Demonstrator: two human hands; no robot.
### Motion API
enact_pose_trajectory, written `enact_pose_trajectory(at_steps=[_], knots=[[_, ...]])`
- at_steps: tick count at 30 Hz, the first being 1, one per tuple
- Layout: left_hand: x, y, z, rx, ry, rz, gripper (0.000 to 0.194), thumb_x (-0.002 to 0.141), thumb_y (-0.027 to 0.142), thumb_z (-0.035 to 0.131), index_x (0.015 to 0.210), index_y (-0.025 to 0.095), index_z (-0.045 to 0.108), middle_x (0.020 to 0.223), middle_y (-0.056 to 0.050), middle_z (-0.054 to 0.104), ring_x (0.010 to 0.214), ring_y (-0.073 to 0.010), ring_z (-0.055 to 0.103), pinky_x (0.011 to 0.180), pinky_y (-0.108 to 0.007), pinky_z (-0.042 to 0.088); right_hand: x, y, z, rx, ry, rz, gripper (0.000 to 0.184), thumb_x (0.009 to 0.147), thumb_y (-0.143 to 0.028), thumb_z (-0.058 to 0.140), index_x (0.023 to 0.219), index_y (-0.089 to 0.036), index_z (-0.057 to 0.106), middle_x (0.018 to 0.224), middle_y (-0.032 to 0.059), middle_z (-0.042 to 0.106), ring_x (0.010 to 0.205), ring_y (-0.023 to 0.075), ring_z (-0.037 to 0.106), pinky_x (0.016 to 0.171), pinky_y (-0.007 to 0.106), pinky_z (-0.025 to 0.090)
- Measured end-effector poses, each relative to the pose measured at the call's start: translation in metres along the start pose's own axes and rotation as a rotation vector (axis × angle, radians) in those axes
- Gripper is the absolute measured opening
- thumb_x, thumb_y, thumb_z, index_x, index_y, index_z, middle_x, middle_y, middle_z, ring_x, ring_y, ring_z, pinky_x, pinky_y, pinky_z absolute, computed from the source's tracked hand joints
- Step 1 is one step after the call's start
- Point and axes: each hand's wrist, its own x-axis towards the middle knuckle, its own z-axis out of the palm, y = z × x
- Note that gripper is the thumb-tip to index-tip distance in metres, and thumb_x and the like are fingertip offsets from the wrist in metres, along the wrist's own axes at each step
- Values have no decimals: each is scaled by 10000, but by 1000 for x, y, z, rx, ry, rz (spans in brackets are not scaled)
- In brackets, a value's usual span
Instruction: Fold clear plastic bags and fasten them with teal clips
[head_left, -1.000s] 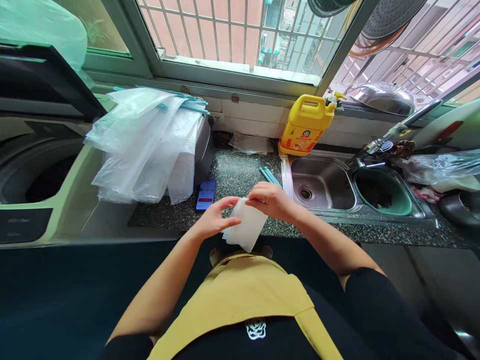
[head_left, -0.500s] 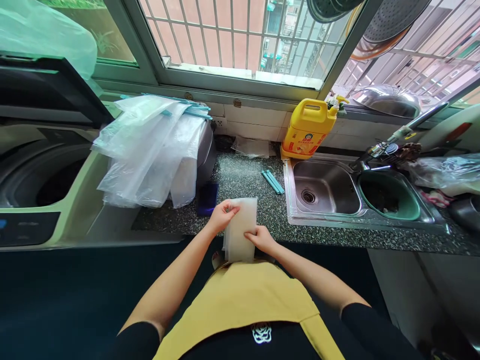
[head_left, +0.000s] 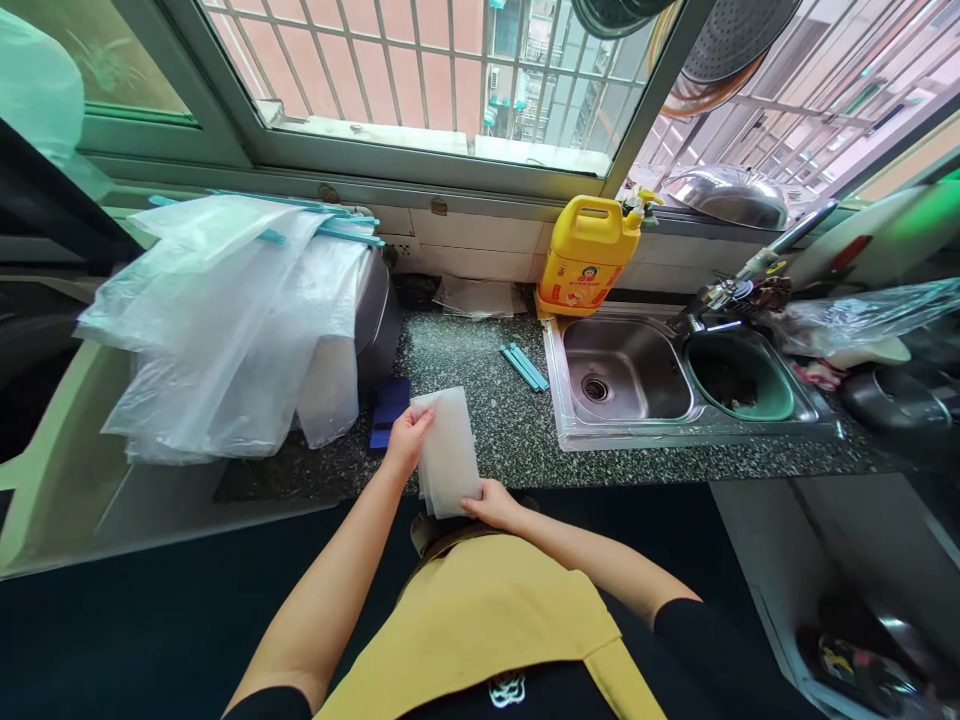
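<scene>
A folded stack of frosted, see-through plastic bags (head_left: 450, 450) is held upright at the counter's front edge, before the yellow apron. My left hand (head_left: 407, 442) pinches its left side, thumb on the near face. Low on its right corner, my right hand (head_left: 493, 502) grips it between thumb and fingers. Behind the stack and to the right, turquoise plastic strips (head_left: 525, 367) lie on the speckled counter. A flat dark blue object (head_left: 388, 410) lies just left of my left hand; its kind is unclear.
Large clear plastic bags (head_left: 217, 330) with turquoise strips drape over a dark box (head_left: 377, 320) on the left. Beside them stands a washing machine (head_left: 56, 450). A yellow jug (head_left: 589, 255) stands behind the steel sink (head_left: 637, 385), which holds a green basin (head_left: 780, 400).
The view has turned a little, shifting the counter things leftward. The folded stack now tilts slightly, and my right hand has slid down to its lower right corner. Both hands keep their grip.
</scene>
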Motion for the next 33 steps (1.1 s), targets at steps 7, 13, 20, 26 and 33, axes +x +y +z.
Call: enact_pose_trajectory(at_steps=[7,13,20,26,33], knots=[[-25,17,4,-181,-1,-58,575,419,553,792,805,158,632,712,-38,702,694,-196,650,716,-317,500,-18,2,-21,41,-49,2,72,722,-201,639,675,-150,619,551,-42,589,509,110,532,539,226,434],[-48,27,17,-150,-148,-74,566,508,544,779,880,137,646,764,-62,707,738,-218,655,695,-313,514,-11,-42,-43,368,-3,-248,501,599,-435,764,1000,-160,641,941,40,695,813,171,617,746,280,488],[-63,15,8,75,-195,377,710,798,433,600,1410,229,304,841,-11,677,698,-124,625,665,-249,518,-5,-64,-40,473,116,-257,554,596,-662,668,758,-132,655,710,44,670,587,137,571,581,276,471],[-61,24,-5,506,-373,670,266,825,237,508,987,187,713,878,-64,723,792,-154,657,731,-246,520,-2,-57,-43,305,57,-306,621,639,-707,597,830,-122,683,718,53,682,621,158,609,598,295,500],[-65,41,-17,709,-249,741,295,801,185,449,884,157,730,830,-77,741,745,-172,672,689,-250,534,46,-67,-125,-237,374,-228,261,850,-364,533,957,-168,668,898,61,682,873,191,621,784,317,478]])
